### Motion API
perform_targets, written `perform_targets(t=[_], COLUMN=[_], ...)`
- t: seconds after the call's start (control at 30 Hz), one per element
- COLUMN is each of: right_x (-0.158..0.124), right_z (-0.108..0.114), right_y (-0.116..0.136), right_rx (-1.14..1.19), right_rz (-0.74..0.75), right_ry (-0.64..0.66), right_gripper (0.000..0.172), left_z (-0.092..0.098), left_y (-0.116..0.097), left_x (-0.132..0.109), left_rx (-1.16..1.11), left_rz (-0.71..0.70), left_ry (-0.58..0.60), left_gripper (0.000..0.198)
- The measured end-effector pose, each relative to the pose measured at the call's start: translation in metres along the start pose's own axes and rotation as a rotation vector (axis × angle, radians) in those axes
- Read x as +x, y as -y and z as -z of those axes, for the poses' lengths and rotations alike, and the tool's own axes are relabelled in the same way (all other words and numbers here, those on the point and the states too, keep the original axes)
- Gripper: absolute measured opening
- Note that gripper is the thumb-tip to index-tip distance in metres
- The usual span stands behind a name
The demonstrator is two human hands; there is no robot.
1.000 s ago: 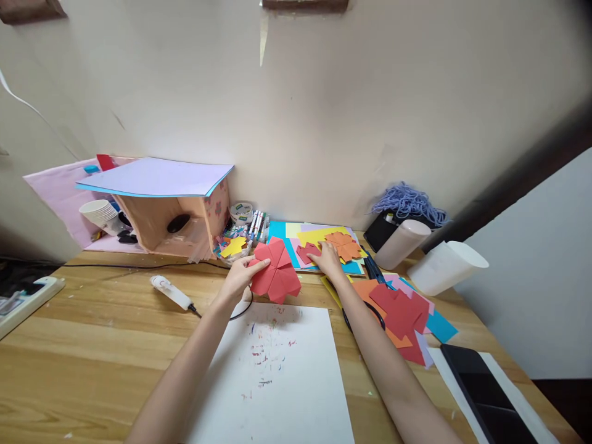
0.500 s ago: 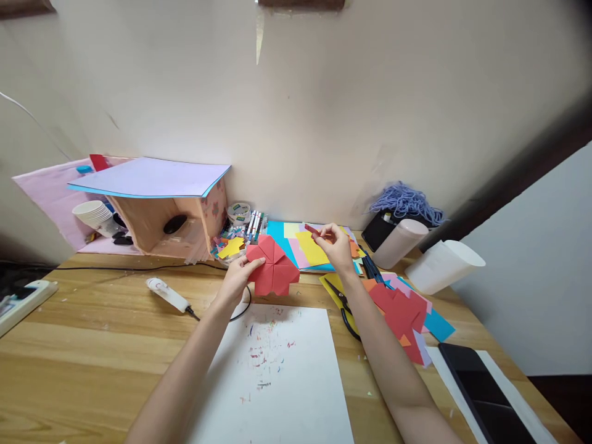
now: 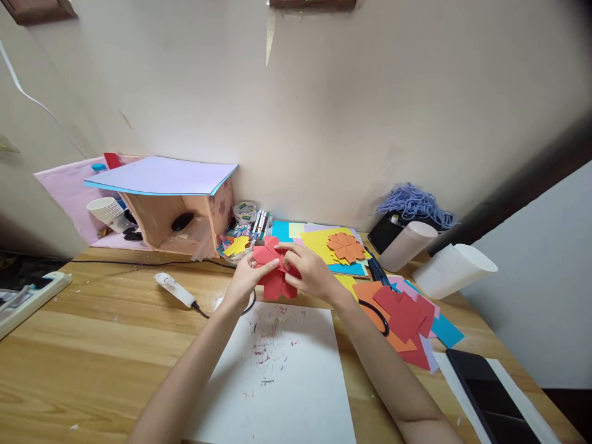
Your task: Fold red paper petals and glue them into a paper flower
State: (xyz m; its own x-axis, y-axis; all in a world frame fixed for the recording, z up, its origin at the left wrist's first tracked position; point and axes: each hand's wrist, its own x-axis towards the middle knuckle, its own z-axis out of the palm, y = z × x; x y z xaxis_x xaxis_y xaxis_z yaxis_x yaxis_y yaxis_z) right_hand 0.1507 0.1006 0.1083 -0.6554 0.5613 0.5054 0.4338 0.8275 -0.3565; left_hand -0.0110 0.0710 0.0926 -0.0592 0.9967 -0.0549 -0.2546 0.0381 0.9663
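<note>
Both of my hands meet over a red folded paper flower (image 3: 274, 283) held just above the wooden table (image 3: 97, 339). My left hand (image 3: 246, 280) pinches the flower's left edge. My right hand (image 3: 309, 271) lies over its right side, fingers curled onto the red paper; whether a small red piece is under them is hidden. An orange paper flower (image 3: 346, 246) rests on a stack of coloured sheets (image 3: 319, 242) behind my right hand. A white sheet (image 3: 277, 370) with scribbled marks lies below both hands.
A glue gun (image 3: 174, 290) lies to the left with its cable. Red and orange paper pieces (image 3: 402, 317) and black scissors (image 3: 377, 311) sit to the right. A cardboard box (image 3: 178, 216), markers (image 3: 259, 223), two white cups (image 3: 439, 262), a tablet (image 3: 490, 394) and a power strip (image 3: 28, 296) ring the work area.
My right hand picked a small red piece off the coloured sheets, lifted it, then brought it left onto the red flower. My left hand kept hold of the flower.
</note>
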Motion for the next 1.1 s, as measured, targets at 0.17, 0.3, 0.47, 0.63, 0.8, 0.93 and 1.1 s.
perform_targets(t=[0.17, 0.3, 0.47, 0.63, 0.8, 0.93, 1.1], right_x=[-0.001, -0.001, -0.003, -0.006, -0.006, -0.007, -0.006], right_z=[0.006, 0.014, 0.012, 0.004, 0.008, 0.016, 0.017], right_y=[0.001, -0.002, -0.014, -0.021, -0.026, -0.030, -0.021], right_rx=[0.085, 0.210, 0.364, 0.395, 0.455, 0.509, 0.529], right_rz=[0.035, -0.053, -0.415, -0.534, -0.596, -0.638, -0.678], right_ry=[0.052, -0.064, -0.185, -0.153, -0.260, -0.323, -0.362], right_gripper=[0.004, 0.028, 0.050, 0.034, 0.030, 0.032, 0.031], left_z=[0.003, 0.006, 0.006, 0.002, 0.002, 0.001, -0.002], left_y=[0.001, 0.001, -0.001, -0.003, 0.001, 0.002, 0.002], left_x=[0.001, 0.001, 0.000, -0.001, 0.002, 0.003, 0.001], left_rx=[0.094, 0.102, 0.096, 0.109, 0.041, 0.009, -0.007], left_rz=[-0.021, -0.044, -0.054, -0.037, -0.011, -0.031, -0.020], left_ry=[-0.017, -0.030, -0.003, 0.007, -0.074, -0.106, -0.094], left_gripper=[0.043, 0.041, 0.043, 0.044, 0.042, 0.041, 0.042])
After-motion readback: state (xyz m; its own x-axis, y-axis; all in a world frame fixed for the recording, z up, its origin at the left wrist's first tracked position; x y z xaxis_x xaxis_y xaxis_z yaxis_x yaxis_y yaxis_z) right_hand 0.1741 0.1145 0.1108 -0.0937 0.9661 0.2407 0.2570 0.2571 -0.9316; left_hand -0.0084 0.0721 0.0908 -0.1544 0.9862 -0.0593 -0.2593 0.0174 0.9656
